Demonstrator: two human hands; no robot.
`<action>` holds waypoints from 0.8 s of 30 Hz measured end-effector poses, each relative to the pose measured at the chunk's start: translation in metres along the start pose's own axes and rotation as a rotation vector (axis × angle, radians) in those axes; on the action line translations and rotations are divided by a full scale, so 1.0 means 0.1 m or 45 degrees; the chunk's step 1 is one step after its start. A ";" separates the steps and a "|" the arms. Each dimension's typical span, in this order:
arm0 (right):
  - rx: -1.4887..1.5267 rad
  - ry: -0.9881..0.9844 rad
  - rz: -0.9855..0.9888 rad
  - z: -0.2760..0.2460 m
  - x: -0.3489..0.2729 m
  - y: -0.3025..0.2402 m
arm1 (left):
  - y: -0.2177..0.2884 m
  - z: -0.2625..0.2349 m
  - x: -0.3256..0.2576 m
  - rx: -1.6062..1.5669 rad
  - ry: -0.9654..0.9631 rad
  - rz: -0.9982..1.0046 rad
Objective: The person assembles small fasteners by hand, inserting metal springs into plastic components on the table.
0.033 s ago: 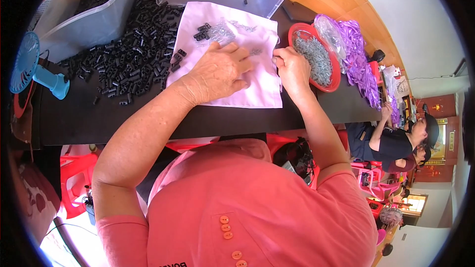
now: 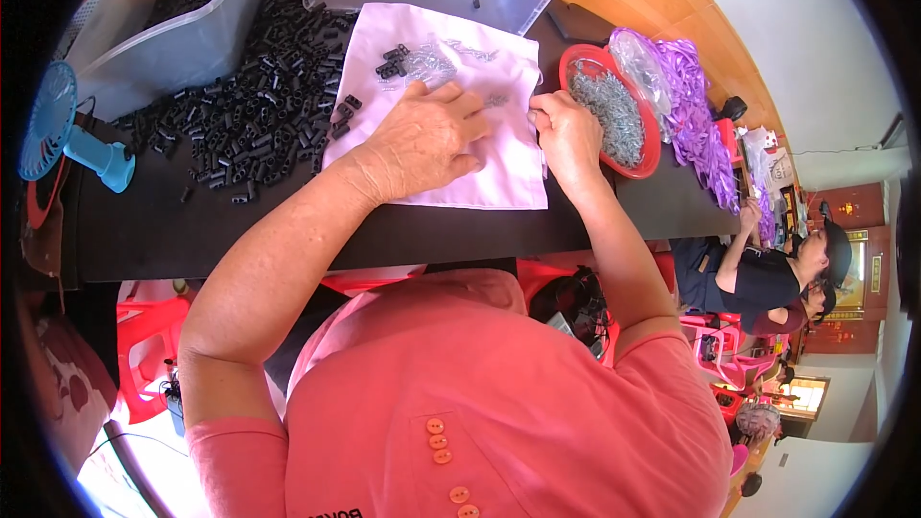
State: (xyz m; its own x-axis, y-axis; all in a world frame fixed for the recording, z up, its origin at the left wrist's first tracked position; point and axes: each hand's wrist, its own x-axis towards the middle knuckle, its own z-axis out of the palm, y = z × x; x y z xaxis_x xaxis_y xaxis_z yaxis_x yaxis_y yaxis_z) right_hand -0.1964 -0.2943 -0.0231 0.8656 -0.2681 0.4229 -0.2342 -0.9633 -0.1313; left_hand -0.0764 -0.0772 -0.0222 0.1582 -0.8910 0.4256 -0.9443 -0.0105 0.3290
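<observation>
The left hand is lying palm down on the pink cloth, fingers loosely spread and curling onto the fabric. The right hand is bunching its fingers at the cloth's right edge; what it is pinching, I cannot tell. Just right, a red bowl of small metal parts is sitting. Far left, black plastic pieces are heaping on the dark table.

Black table across the frame's middle. Upper left: heap of small black parts, clear bins, blue hand fan. Centre: pink cloth. Upper right: red dish of metal bits, purple ribbons.
</observation>
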 end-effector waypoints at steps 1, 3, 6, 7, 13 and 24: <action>0.001 0.000 0.001 0.00 0.00 -0.03 | 0.00 0.00 0.00 0.004 0.008 0.009; -0.163 -0.033 0.012 0.00 -0.01 -0.09 | -0.01 0.01 -0.01 0.008 0.014 0.018; -0.391 -0.092 0.079 0.01 -0.02 -0.07 | -0.01 0.02 0.00 0.019 0.052 0.026; -0.353 -0.064 0.095 -0.04 -0.03 -0.09 | 0.01 0.02 0.00 0.009 0.034 0.012; 0.125 0.164 -0.112 -0.20 0.27 -0.29 | 0.00 0.03 -0.01 0.021 0.057 0.029; -0.151 0.067 0.016 -0.12 0.25 -0.32 | -0.03 0.02 0.02 0.015 0.157 0.024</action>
State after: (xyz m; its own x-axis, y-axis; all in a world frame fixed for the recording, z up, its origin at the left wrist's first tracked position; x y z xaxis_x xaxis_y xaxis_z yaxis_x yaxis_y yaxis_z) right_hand -0.1729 -0.2700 0.0024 0.8384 -0.2778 0.4689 -0.2987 -0.9538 -0.0311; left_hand -0.0737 -0.0799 -0.0243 0.1741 -0.8284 0.5324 -0.9506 -0.0002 0.3105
